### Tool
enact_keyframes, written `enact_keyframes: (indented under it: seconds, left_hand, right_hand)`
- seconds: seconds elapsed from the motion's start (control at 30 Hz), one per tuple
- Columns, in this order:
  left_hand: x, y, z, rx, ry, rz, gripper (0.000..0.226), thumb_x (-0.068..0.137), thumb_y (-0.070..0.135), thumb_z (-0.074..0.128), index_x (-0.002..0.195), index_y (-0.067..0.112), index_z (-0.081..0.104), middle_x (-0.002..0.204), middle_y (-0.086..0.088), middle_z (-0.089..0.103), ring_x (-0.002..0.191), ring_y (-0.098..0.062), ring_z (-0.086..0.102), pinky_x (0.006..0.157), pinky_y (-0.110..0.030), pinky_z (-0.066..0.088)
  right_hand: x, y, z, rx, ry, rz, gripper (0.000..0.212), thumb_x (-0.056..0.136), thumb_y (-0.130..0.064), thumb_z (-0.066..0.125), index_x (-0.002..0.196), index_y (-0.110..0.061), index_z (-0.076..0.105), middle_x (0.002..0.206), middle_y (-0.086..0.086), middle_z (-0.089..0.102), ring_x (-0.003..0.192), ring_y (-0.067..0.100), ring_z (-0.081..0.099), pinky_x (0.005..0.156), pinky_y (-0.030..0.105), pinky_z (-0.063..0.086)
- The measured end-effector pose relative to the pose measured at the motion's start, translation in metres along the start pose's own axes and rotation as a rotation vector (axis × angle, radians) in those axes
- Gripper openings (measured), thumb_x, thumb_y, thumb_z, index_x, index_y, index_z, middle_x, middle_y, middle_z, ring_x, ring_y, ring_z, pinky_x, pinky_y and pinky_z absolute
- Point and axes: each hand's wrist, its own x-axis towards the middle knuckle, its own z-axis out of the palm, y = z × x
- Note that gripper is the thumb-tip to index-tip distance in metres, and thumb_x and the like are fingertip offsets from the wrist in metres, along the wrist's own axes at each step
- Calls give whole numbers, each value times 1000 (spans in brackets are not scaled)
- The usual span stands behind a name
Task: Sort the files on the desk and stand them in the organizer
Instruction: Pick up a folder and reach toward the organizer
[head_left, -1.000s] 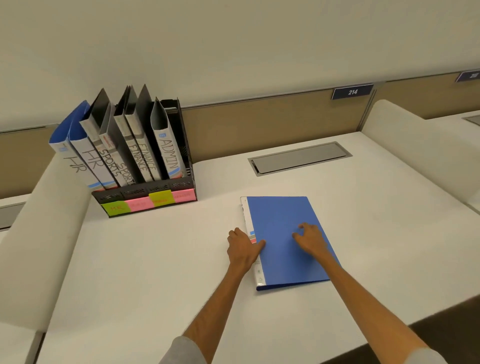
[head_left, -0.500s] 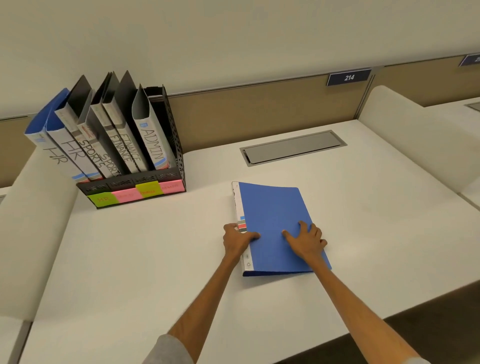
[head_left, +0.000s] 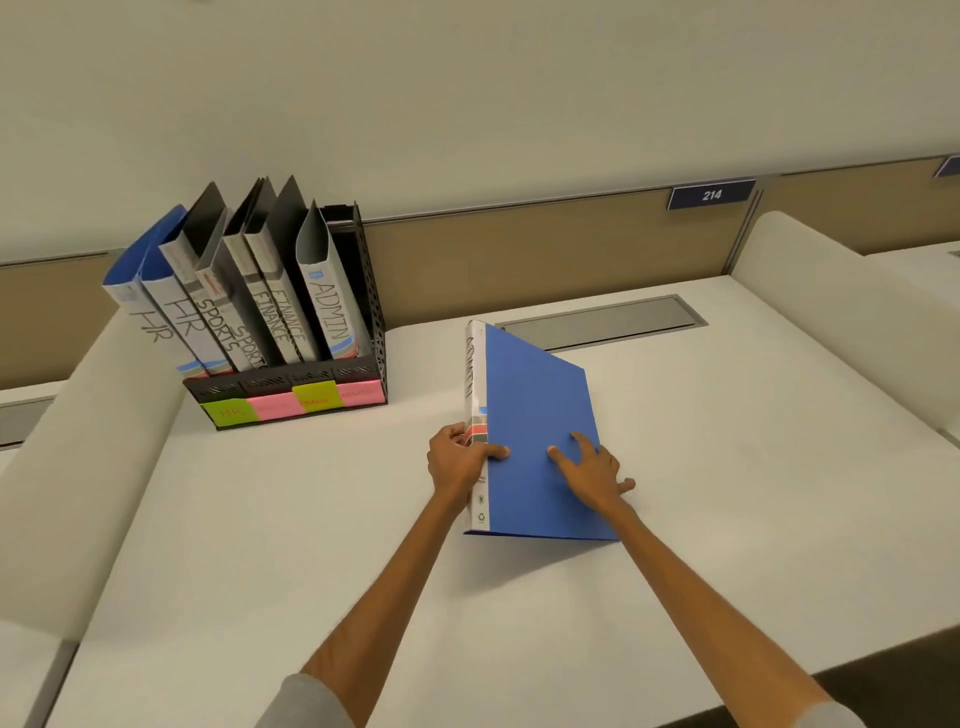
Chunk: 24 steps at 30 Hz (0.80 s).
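Nearest the front edge of the desk (head_left: 260, 545), grey sleeves (head_left: 306, 704) are showing as both arms are reaching toward the middle of the surface. The left hand (head_left: 460, 460) is gripping the blue file (head_left: 535, 415) low on its spine, fingers curling behind the white label strip and thumb pressing on the cover. The right hand (head_left: 592, 470) is lying open on the cover, fingers spread flat, steadying rather than holding. The file is sitting mid-desk, tilting with its spine side raised and its open edge seemingly resting on the surface. Its spine lettering appears to be reading ADMIN. It is looking light and thin, with stiff covers that are probably slick. The spine is therefore offering the surest hold, since grasping one cover alone is risking it flapping open. Well apart, at the far left corner, the black organizer (head_left: 376, 312) is standing with files leaning in its slots. One ADMIN file (head_left: 330, 306) is occupying the right-hand end, beside room that is looking free. Beyond, a grey hatch (head_left: 597, 325) is lying flush near the far edge.
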Motion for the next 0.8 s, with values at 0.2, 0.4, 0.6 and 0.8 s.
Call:
enact_keyframes:
  seconds: [0.2,0.4,0.6,0.8]
  left_hand:
    - [3,38,-21,-22,150,115,62,50,22,89,101,19,55,96,2,69,76,-16,69,70,-36,59]
    - [0,67,-40,45,284,309,61,53,25,87,100,28,49,85,14,60,68,-7,62,56,-13,42]
    - [3,86,-64,27,428,505,51,58,15,80,94,29,46,83,16,62,71,-4,62,59,-12,45]
    - [14,114,-86,21,572,664,52,61,17,76,98,27,41,94,10,62,78,-7,60,58,0,40]
  right_hand:
    - [10,-72,-16,71,-10,-258,66,94,-57,47,151,-34,21,155,6,31,138,32,36,112,57,25]
    - [7,-163,-33,342,-68,-578,55,102,-50,24,153,-31,17,162,-7,17,147,23,25,115,41,28]
    - [-3,-239,-45,403,-214,-707,73,83,-78,16,149,-48,10,161,-11,15,145,28,28,110,61,31]
    - [-30,-307,-55,546,-292,-830,56,98,-58,27,149,-45,11,156,-1,28,136,35,40,92,74,41]
